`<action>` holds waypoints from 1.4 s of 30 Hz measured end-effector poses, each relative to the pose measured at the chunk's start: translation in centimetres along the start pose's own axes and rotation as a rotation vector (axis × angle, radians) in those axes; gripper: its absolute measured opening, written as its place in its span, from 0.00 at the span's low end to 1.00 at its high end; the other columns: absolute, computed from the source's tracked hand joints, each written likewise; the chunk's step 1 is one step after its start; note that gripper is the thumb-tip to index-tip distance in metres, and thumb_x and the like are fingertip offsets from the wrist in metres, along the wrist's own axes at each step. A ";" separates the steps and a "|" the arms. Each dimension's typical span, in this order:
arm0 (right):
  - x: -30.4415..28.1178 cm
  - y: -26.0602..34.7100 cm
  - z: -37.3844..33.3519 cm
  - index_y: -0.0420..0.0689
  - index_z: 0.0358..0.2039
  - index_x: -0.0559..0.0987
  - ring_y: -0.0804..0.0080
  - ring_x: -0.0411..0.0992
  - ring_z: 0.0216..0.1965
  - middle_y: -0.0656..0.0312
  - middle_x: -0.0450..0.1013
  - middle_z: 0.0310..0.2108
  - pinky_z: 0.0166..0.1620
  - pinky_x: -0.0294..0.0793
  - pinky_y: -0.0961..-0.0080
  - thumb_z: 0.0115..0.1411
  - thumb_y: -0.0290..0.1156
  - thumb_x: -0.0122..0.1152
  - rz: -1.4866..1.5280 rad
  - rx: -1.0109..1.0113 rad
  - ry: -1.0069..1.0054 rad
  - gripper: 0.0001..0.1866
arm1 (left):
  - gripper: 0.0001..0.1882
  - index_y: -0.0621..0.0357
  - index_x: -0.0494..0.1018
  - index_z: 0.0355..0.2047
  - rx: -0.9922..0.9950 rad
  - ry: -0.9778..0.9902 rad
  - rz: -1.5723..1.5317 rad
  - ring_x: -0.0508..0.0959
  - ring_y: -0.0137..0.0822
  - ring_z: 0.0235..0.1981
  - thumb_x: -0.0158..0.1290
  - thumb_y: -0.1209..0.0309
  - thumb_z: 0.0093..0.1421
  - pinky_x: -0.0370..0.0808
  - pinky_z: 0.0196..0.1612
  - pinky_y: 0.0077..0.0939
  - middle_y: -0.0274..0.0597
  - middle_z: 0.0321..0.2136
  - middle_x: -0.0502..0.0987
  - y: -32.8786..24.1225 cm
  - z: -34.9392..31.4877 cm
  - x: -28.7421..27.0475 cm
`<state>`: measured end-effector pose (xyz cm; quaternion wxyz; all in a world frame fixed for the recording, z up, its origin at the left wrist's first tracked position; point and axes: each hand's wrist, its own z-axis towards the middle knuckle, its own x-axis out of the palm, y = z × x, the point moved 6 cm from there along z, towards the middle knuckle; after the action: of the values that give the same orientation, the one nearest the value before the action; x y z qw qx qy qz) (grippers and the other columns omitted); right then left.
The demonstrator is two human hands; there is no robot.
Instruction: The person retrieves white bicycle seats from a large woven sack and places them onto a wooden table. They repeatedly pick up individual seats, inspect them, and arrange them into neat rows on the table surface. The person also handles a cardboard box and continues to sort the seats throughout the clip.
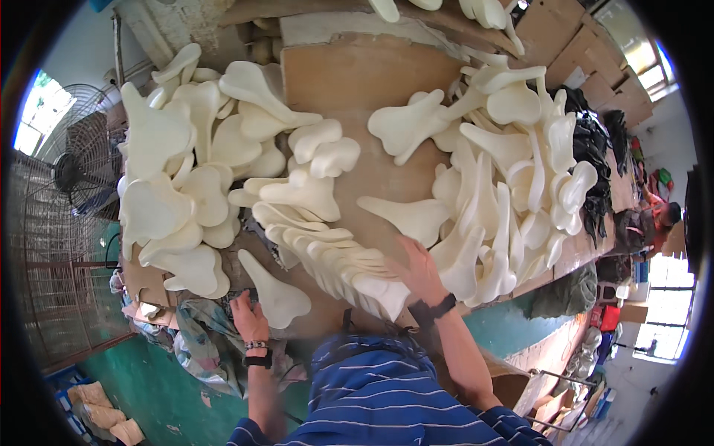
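Observation:
Cream, bicycle-saddle-shaped foam pads cover much of the table. A row of overlapping pads (320,253) runs across the middle toward my body. My right hand (415,269) is at the right side of this row's near end, fingers stretched out and slightly blurred; whether it touches the pads is unclear. My left hand (250,318) is at the near table edge, fingers loosely apart, with no pad in it. Just right of it lies a single pad (277,296), wide end toward me. Another single pad (409,217) lies beyond my right hand, its narrow end pointing left.
Heaped pads stand on the left (160,204) and right (513,171). A brown board (364,74) lies at the back. Crumpled sacking (204,346) hangs by the near left edge. A large fan (67,171) stands at left; another person (654,223) is far right.

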<state>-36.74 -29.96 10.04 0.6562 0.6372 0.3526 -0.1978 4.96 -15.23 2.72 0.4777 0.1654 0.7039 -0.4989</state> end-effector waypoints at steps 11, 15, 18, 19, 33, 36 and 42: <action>6.3 -9.7 11.0 0.41 0.60 0.72 0.58 0.69 0.57 0.56 0.73 0.52 0.69 0.53 0.41 0.53 0.34 0.69 -1.086 -0.102 0.063 0.33 | 0.19 0.62 0.75 0.52 0.213 0.105 -0.359 0.78 0.40 0.42 0.57 0.83 0.59 0.82 0.42 0.28 0.46 0.42 0.74 -12.6 8.3 -0.5; 1.8 -1.8 11.4 0.44 0.57 0.73 0.55 0.71 0.45 0.57 0.72 0.39 0.62 0.63 0.47 0.49 0.30 0.67 -0.720 -0.240 -0.168 0.32 | 0.19 0.62 0.74 0.54 0.102 0.079 -0.481 0.77 0.36 0.45 0.57 0.79 0.62 0.81 0.43 0.28 0.42 0.44 0.75 -11.8 9.1 0.7; -4.2 6.0 8.8 0.44 0.53 0.75 0.54 0.70 0.42 0.55 0.71 0.36 0.53 0.69 0.55 0.46 0.25 0.67 -0.173 -0.269 -0.108 0.29 | 0.19 0.66 0.72 0.56 -0.062 0.063 -0.696 0.77 0.32 0.45 0.57 0.74 0.65 0.79 0.45 0.28 0.41 0.46 0.77 -9.1 9.6 2.4; -4.9 6.7 6.9 0.44 0.51 0.77 0.52 0.71 0.41 0.54 0.71 0.36 0.50 0.70 0.56 0.45 0.27 0.69 -0.113 -0.330 -0.099 0.28 | 0.19 0.67 0.72 0.56 -0.092 0.045 -0.760 0.77 0.31 0.44 0.56 0.74 0.66 0.78 0.46 0.28 0.42 0.46 0.77 -9.0 9.9 2.8; -7.7 9.0 -3.0 0.44 0.41 0.78 0.49 0.73 0.46 0.55 0.75 0.41 0.48 0.73 0.59 0.45 0.24 0.68 0.078 -0.294 0.486 0.20 | 0.18 0.67 0.71 0.56 -0.133 0.051 -0.908 0.77 0.29 0.44 0.54 0.75 0.67 0.79 0.45 0.27 0.42 0.46 0.77 -9.4 9.0 3.9; -0.1 1.8 -3.9 0.42 0.42 0.78 0.46 0.74 0.47 0.50 0.76 0.42 0.50 0.73 0.53 0.50 0.26 0.62 -0.006 -0.073 0.436 0.16 | 0.19 0.65 0.70 0.58 -0.102 -0.065 -0.889 0.76 0.31 0.46 0.54 0.77 0.67 0.78 0.46 0.27 0.43 0.48 0.76 -10.4 9.0 3.2; 1.0 0.3 -3.7 0.40 0.44 0.78 0.44 0.74 0.45 0.47 0.77 0.38 0.49 0.72 0.50 0.53 0.26 0.58 0.028 -0.051 0.231 0.16 | 0.22 0.63 0.70 0.58 0.088 -0.304 -0.778 0.74 0.31 0.49 0.56 0.80 0.64 0.73 0.54 0.28 0.40 0.48 0.74 -13.6 9.0 -1.9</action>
<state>-36.68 -26.11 9.77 0.6298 0.6438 0.4218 -0.1051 0.79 -28.64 11.33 0.3446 -0.1679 0.6134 -0.6905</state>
